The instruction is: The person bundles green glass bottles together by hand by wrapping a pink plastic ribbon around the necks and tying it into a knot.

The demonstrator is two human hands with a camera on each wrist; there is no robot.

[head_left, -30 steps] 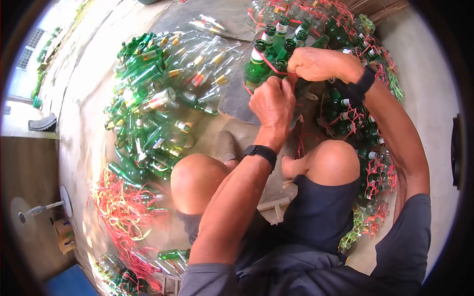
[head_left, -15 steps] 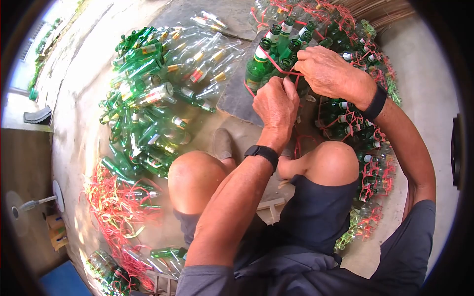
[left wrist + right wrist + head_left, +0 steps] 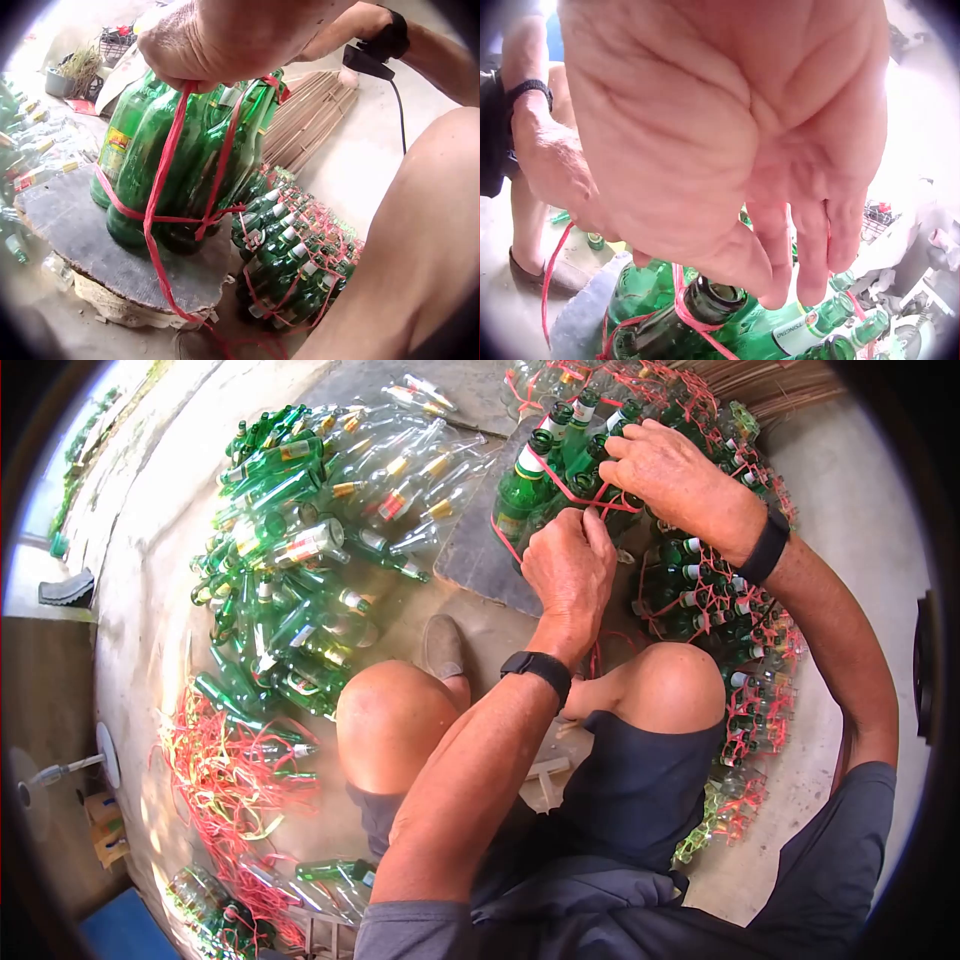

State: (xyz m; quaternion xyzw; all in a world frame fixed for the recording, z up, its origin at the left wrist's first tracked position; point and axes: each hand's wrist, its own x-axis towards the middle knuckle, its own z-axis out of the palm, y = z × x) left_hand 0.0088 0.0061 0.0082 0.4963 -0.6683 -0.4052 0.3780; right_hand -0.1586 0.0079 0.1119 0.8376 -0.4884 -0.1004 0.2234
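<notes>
Several green glass bottles [image 3: 520, 500] stand upright in a tight cluster on a dark-topped low stand [image 3: 56, 206]. Red plastic twine [image 3: 159, 180] circles their bodies and crosses over their necks. My left hand [image 3: 570, 565] pinches a strand of it at the near side of the cluster, and the tail hangs down to the floor. Above the necks on the right is my right hand [image 3: 680, 490], its fingers stretched down beside a dark bottle mouth [image 3: 724, 292]. Twine loops round that neck, close by the fingertips. The palm hides part of the cluster in the right wrist view.
Loose green bottles [image 3: 290, 550] and clear bottles [image 3: 410, 490] lie heaped on the left. Tangled red twine [image 3: 225, 770] lies nearer on that side. Twine-tied bottle bundles [image 3: 289, 255] line the right. Thin sticks [image 3: 315, 112] lie behind them.
My right hand has lifted away from the near bottle necks, up and to the right, its fingers loosening from a curl. The left hand keeps its pinch and has shifted slightly right.
</notes>
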